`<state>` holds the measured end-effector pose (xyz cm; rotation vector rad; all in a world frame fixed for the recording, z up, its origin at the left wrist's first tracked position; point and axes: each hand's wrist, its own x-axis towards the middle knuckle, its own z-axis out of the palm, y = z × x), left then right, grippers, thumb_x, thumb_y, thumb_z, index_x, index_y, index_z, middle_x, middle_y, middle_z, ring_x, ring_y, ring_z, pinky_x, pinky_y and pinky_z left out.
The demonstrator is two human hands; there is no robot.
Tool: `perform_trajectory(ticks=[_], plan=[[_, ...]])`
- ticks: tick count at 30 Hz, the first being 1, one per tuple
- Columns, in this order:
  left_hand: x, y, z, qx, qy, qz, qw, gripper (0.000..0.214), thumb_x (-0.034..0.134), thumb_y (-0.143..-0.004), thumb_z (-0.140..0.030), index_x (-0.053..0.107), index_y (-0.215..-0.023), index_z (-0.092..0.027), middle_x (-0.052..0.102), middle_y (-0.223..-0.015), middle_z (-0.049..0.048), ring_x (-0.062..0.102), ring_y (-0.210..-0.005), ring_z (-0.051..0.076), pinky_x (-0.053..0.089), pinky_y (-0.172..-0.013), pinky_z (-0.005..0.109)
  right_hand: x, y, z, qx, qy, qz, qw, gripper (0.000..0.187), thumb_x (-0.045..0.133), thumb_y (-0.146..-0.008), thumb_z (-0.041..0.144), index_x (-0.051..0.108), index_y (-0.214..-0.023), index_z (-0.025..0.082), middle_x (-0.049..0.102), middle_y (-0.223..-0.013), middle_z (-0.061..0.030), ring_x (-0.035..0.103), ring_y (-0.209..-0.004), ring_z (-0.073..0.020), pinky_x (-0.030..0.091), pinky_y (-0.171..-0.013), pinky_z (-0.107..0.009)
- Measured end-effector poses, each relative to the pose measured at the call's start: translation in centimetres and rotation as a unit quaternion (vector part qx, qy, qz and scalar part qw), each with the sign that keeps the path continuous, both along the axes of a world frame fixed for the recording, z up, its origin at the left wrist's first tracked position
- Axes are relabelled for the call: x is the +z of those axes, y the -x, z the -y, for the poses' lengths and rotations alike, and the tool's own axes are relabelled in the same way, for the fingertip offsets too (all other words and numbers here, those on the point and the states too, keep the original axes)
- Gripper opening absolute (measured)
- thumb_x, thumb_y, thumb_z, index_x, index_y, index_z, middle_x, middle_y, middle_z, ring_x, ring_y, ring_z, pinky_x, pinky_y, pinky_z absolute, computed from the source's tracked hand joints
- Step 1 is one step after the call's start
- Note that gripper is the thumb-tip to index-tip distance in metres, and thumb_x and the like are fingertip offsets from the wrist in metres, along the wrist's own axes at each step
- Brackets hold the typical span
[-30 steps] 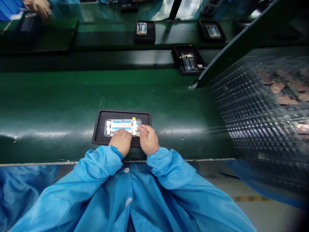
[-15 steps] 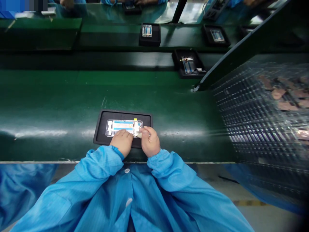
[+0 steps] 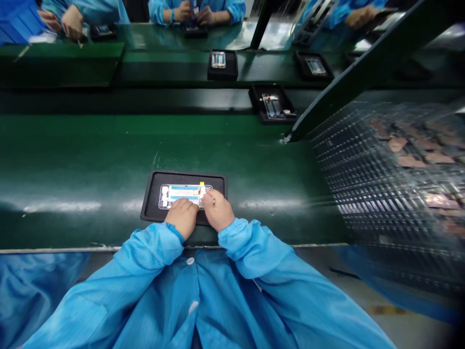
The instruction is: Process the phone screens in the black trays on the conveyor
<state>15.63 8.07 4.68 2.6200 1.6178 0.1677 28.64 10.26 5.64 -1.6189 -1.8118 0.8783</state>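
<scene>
An opened phone chassis with blue strips, white parts and a yellow tab lies inside a black tray. Across its near edge rest the fingers of my left hand, laid flat and not wrapped round anything. Over the chassis's right end, my right hand is closed, thumb and fingers drawn together. Whatever it may pinch is hidden under the fingers, as is part of the chassis's right end.
Beyond the green bench, a black tray with a phone chassis sits on the recessed strip. Another such tray stands farther back. A slanted green post and transparent stacked trays with coppery pieces occupy the right. Co-workers' hands work opposite.
My right hand has moved slightly left, farther over the chassis; the pale thing seen in its fingers earlier is now hidden. My left hand stays in place. The view has tilted up a little.
</scene>
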Motion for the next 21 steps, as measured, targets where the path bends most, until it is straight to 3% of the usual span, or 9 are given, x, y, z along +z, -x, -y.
perform_trajectory(ticks=[3,7,11,13,17,21], plan=[[0.1,0.0,0.4,0.016,0.009,0.005,1.000,0.016,0.046,-0.079,-0.016,0.061,-0.079,-0.016,0.062,-0.077,0.0055,0.056,-0.081,0.020,0.042,-0.077,0.034,-1.1,-0.3,-0.1,-0.131,0.042,-0.142,0.980,0.029,0.027,-0.092,0.032,0.047,-0.105,0.015,0.060,-0.083,-0.0045,0.058,-0.068,-0.0157,0.049,-0.061,-0.023],[0.4,0.3,1.9,0.015,0.024,-0.012,1.000,0.016,0.045,-0.081,-0.019,0.061,-0.079,-0.018,0.062,-0.075,0.0055,0.056,-0.077,0.020,0.041,-0.070,0.035,-1.6,-0.5,0.3,-0.168,0.049,-0.261,0.949,0.040,0.031,-0.088,0.047,0.045,-0.104,0.014,0.059,-0.073,-0.0036,0.055,-0.052,-0.0156,0.046,-0.041,-0.022],[1.4,0.9,2.7,-0.021,0.039,-0.003,0.999,0.025,0.037,-0.085,-0.025,0.061,-0.084,-0.018,0.063,-0.070,0.0044,0.056,-0.070,0.019,0.040,-0.067,0.035,-2.0,-0.9,1.0,-0.156,-0.001,-0.258,0.953,0.044,0.039,-0.083,0.055,0.049,-0.101,0.016,0.060,-0.071,-0.0033,0.057,-0.055,-0.0175,0.048,-0.046,-0.025],[2.1,1.1,2.2,-0.006,0.032,0.008,0.999,0.028,0.036,-0.086,-0.029,0.061,-0.093,-0.018,0.064,-0.075,0.0049,0.056,-0.073,0.019,0.041,-0.070,0.035,-2.3,-1.0,1.2,-0.150,-0.033,-0.246,0.957,0.043,0.041,-0.083,0.055,0.051,-0.100,0.017,0.061,-0.072,-0.0037,0.058,-0.060,-0.0189,0.049,-0.052,-0.028],[2.7,1.0,-0.1,0.075,0.006,-0.011,0.997,0.031,0.038,-0.084,-0.035,0.059,-0.106,-0.025,0.060,-0.105,0.0070,0.046,-0.106,0.029,0.032,-0.091,0.048,-2.8,-1.0,1.3,-0.155,-0.067,-0.238,0.957,0.041,0.039,-0.085,0.053,0.052,-0.101,0.017,0.062,-0.073,-0.0040,0.059,-0.062,-0.0199,0.050,-0.059,-0.032],[1.5,1.2,-1.8,0.100,0.116,-0.043,0.987,0.030,0.043,-0.081,-0.041,0.058,-0.106,-0.034,0.051,-0.120,0.0052,0.038,-0.116,0.034,0.027,-0.094,0.056,-2.7,-1.0,1.0,-0.150,-0.087,-0.215,0.961,0.039,0.038,-0.086,0.051,0.053,-0.100,0.018,0.062,-0.074,-0.0049,0.059,-0.066,-0.0212,0.050,-0.065,-0.036]])
